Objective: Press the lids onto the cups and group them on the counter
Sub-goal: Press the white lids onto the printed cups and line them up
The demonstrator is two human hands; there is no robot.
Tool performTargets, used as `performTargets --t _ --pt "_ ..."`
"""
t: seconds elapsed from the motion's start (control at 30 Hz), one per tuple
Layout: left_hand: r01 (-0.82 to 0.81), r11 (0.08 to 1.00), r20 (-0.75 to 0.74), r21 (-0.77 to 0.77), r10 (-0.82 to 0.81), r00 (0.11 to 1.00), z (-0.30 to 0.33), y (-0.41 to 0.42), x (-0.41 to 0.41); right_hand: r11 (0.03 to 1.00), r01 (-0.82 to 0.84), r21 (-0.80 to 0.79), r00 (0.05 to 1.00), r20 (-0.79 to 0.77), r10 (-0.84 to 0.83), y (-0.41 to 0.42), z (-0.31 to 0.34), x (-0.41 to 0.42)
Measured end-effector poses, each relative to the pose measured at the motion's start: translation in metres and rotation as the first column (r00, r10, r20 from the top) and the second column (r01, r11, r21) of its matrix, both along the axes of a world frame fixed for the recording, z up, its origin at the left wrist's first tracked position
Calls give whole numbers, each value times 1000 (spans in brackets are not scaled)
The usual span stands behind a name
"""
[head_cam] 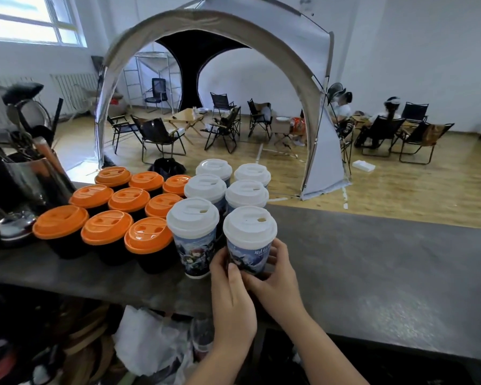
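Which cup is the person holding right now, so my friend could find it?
Look at the long dark counter, where orange-lidded black cups sit left of white-lidded picture cups. Among the white-lidded ones, find the nearest cup on the right. It is the only one with the left hand and the right hand wrapped around its base.

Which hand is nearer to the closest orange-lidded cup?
Left. The left hand holds the left side of the front white-lidded cup, with one white-lidded cup between it and that orange-lidded cup. The right hand holds the held cup's far side.
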State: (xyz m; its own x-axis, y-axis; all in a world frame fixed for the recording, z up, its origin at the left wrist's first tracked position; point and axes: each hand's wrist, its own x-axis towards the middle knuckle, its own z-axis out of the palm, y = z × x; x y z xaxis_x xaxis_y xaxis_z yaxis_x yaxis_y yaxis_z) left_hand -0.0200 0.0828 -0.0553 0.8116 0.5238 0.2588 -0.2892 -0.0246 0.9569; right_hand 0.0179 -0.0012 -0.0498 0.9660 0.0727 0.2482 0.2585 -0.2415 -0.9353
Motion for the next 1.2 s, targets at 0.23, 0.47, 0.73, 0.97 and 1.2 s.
performTargets --t 0.23,0.47,0.73,0.97,1.2 --pt "54 999 -68 3 -53 996 -1 13 -4 999 46 -21 999 8 -46 15 3 3" --pt "-26 998 37 63 24 999 1 17 -22 996 89 -29 994 68 -87 3 3 -10" --pt "268 933 292 241 -333 897 45 -16 -29 956 267 123 945 158 -285 -44 24 -36" --pt "646 744 58 168 -662 747 62 -85 12 845 499 192 840 130 -526 -130 38 -68" --pt "868 480 -224 131 -838 497 67 -185 35 659 692 295 657 122 -744 -253 43 -91"
